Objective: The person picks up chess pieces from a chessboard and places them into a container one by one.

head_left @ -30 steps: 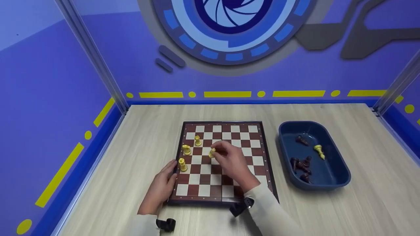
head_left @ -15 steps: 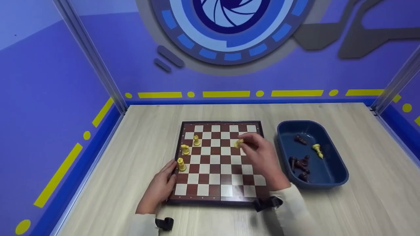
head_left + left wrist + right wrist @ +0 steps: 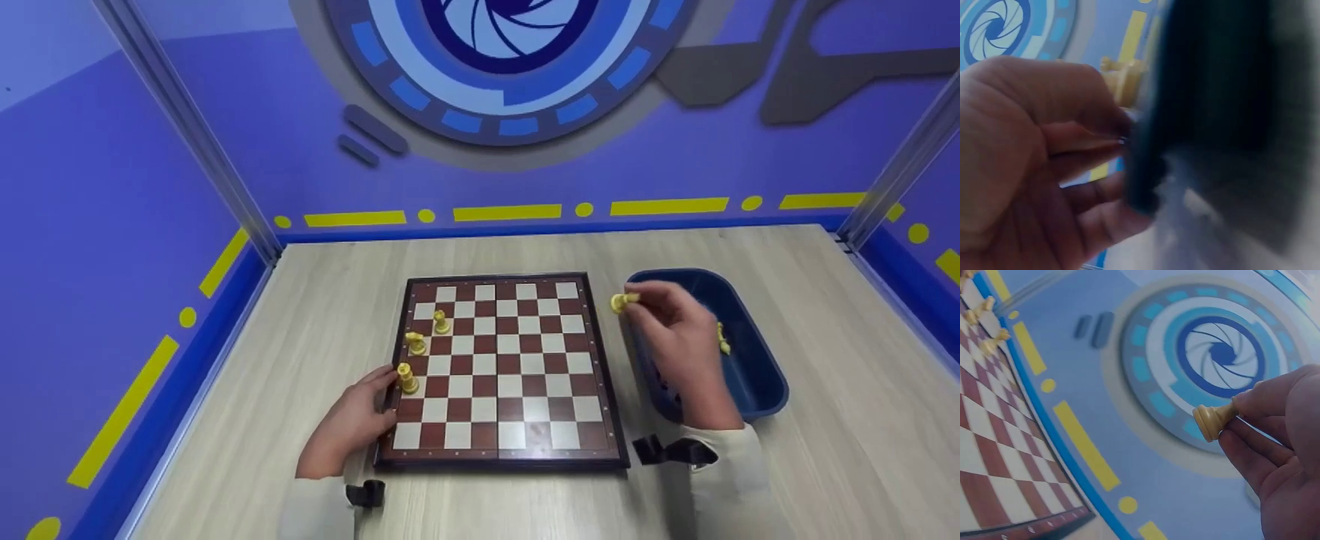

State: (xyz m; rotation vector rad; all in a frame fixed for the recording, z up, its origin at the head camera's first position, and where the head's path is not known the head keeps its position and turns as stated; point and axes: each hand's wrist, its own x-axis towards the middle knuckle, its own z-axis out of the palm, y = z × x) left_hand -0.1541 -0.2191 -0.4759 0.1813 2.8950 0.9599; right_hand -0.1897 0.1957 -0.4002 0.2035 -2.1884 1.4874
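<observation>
Blue-violet walls (image 3: 210,135) enclose a pale wood-grain surface (image 3: 337,292) carrying a chessboard (image 3: 534,386), which serves as reference for all positions below. Workpiece: one yellow chess piece (image 3: 1216,417), held just right of the chessboard near its far corner, tilted well over, with its round base toward the board. Right grip (image 3: 682,322): thumb and fingers pinch the piece by its upper end, hiding the head. Left grip (image 3: 356,412): fingers rest against the chessboard's left edge, pinching no piece. Three standing yellow pieces (image 3: 441,323) occupy the chessboard's left side; a blue tray (image 3: 759,375) sits to its right. Handling: expect the workpiece to be light, rigid and hard, probably plastic; its smooth finish may slip or roll between dry fingertips, while breakage seems unlikely. Recommended hold: the narrow stem, thumb opposite fingers, where the flared base should check downward sliding. Moderate pressure should suffice; leave the base underside unobstructed.
</observation>
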